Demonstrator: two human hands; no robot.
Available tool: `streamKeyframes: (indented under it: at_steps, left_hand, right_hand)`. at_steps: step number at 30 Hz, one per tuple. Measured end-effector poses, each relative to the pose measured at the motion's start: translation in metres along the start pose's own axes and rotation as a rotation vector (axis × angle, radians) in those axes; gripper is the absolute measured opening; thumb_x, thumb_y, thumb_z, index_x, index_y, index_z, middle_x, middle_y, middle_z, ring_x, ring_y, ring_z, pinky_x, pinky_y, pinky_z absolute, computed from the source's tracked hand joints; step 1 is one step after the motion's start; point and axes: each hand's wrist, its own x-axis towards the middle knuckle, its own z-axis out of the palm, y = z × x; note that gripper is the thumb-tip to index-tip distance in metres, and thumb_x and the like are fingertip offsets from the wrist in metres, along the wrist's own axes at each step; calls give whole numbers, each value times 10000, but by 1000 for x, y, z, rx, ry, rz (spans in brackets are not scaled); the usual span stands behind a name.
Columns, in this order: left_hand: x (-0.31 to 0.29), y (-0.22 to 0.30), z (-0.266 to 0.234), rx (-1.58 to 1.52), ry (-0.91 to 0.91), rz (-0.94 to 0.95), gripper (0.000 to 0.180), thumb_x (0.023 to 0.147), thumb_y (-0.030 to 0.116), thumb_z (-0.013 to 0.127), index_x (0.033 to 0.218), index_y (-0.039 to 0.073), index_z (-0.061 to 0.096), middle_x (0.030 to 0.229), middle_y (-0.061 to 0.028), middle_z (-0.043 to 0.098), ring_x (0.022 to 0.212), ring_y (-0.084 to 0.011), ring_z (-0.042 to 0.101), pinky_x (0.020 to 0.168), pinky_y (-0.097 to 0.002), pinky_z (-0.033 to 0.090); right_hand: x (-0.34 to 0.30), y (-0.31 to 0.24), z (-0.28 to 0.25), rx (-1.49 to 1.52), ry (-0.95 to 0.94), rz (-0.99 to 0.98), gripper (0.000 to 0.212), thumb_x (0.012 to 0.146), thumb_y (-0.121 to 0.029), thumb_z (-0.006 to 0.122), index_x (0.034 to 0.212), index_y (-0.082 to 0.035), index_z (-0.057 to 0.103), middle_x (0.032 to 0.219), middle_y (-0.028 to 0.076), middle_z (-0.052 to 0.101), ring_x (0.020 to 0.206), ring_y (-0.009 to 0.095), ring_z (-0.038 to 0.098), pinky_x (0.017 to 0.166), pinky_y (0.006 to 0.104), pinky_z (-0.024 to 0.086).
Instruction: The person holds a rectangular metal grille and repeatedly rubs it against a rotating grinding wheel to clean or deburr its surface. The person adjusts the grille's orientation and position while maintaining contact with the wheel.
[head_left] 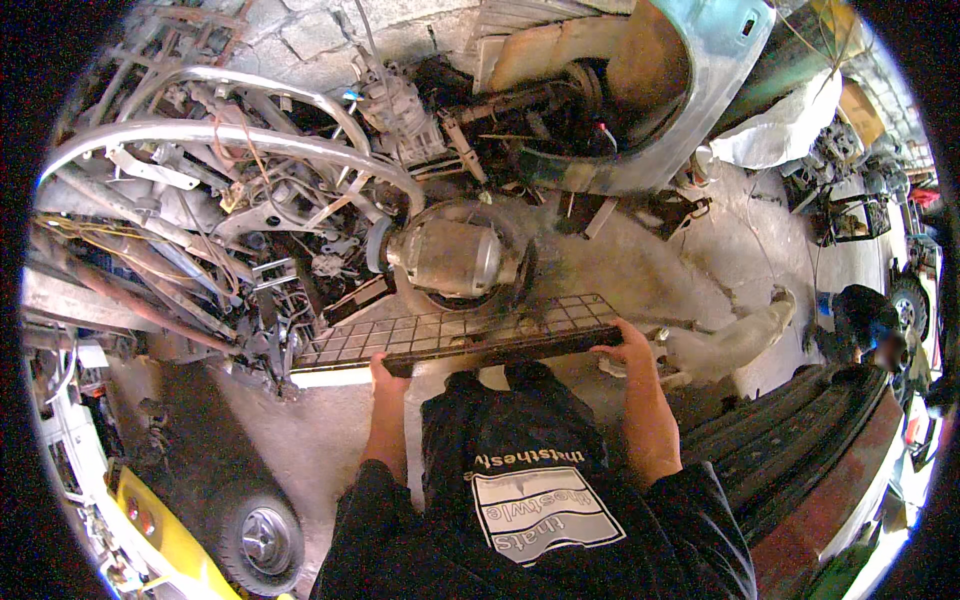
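Both my hands hold a long, dark-edged wire grid panel (460,333) level in front of my body. My left hand (388,370) is closed around its near edge toward the left end. At the right end, the fingers of my right hand (628,347) wrap the same edge, thumb on top. Just past the panel, a dusty metal cylinder with rounded ends (452,258) rests on a dark round base. The undersides of both grips are hidden.
Bent metal tubes (230,135) and car parts pile up at left. A car fender (690,110) leans at the back. Right of me is a pale, dog-like shape (735,340); farther right, another person (862,320) bends low. A wheel (262,540) and yellow bodywork (160,520) are lower left.
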Motion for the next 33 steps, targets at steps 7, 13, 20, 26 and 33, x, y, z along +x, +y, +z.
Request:
streamKeyframes:
  at_steps: [7, 13, 20, 26, 33]
  left_hand:
    - [15, -23, 1, 138, 205, -123, 164, 635, 240, 528, 712, 120, 447, 687, -44, 482, 662, -239, 507, 601, -382, 433]
    - [3, -51, 12, 417, -73, -22, 229, 653, 271, 521, 826, 125, 490, 813, -53, 541, 745, -231, 531, 621, -376, 447]
    - [-8, -85, 40, 65, -17, -205, 268, 672, 236, 472, 838, 28, 437, 806, -119, 499, 713, -282, 524, 626, -427, 459]
    - [-13, -117, 54, 51, 80, -213, 247, 691, 206, 462, 865, 33, 439, 890, -116, 493, 799, -279, 521, 666, -428, 457]
    - [9, -143, 35, -54, -22, -327, 265, 693, 184, 493, 914, 48, 438, 959, -105, 488, 858, -295, 502, 719, -446, 436]
  right_hand:
    - [-6, 5, -42, -4, -19, 10, 240, 715, -108, 551, 914, 10, 490, 944, 166, 506, 922, 350, 460, 746, 560, 437]
    - [-14, 1, -72, -105, 50, -3, 268, 700, -114, 557, 929, 2, 480, 964, 177, 490, 921, 372, 452, 747, 572, 433]
    - [-27, -24, -100, -140, 84, 68, 286, 689, -111, 561, 935, 0, 467, 971, 179, 481, 930, 376, 455, 741, 551, 449]
    - [-32, -74, -110, 529, 406, 541, 291, 709, -133, 542, 960, 0, 482, 1014, 170, 492, 957, 356, 459, 719, 514, 471]
    - [-45, -107, -116, -48, 106, 127, 335, 707, -148, 541, 1001, 2, 481, 1024, 183, 500, 972, 371, 455, 698, 537, 471]
